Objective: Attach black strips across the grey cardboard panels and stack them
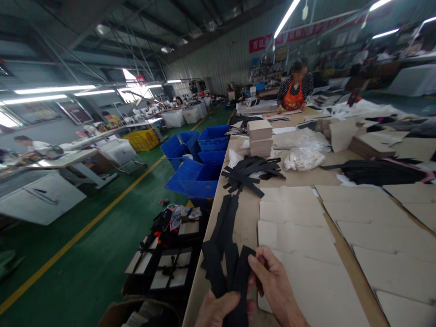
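My left hand (220,309) is closed around a bunch of black strips (218,265) at the table's near left edge. Thumb and fingers of my right hand (272,281) pinch the upper end of one black strip (243,268), close beside the left hand. More black strips (226,213) lie on the table just beyond, leading to a loose heap of black strips (250,172). To the right of my hands, overlapping beige sheets (299,240) lie in a row. The lower ends of the held strips run out of view.
Blue bins (197,175) stand left of the table, with cartons of tied bundles (170,268) below. A stack of beige pieces (260,136) and a clear plastic bag (304,152) sit farther along. Across the table a person in an orange apron (293,96) works.
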### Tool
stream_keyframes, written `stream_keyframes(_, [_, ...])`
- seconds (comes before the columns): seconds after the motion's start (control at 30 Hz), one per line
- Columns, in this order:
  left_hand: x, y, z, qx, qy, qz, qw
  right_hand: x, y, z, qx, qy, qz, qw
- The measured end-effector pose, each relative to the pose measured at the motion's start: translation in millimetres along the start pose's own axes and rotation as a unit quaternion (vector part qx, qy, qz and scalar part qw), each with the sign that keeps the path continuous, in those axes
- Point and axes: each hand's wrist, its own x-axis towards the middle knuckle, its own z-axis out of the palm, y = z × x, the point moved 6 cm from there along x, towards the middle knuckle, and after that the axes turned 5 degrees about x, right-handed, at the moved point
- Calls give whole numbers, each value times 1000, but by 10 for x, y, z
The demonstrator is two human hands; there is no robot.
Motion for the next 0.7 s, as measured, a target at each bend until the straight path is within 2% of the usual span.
stream_keyframes(0.1, [-31,58,76,-10,-14,7,1000,27,4,-72,39,39,7,998])
stream_keyframes(0.23, [-44,115,111,-3,-34,24,999,67,10,-186,92,69,-23,993])
stream_keyframes(0.3, [-39,134,94,-8,-40,34,999,97,20,-282,109,91,-40,989])
stream_keyframes(0.43, [-12,105,-11,-13,-17,22,1000,149,36,-501,112,135,-61,983])
stream_keyframes(0.57, [27,60,-55,-14,-25,4,1000,174,58,-587,95,130,-46,986])
stream_keyframes(0.7, [56,54,-50,-19,-29,6,999,164,65,-532,126,104,3,987])
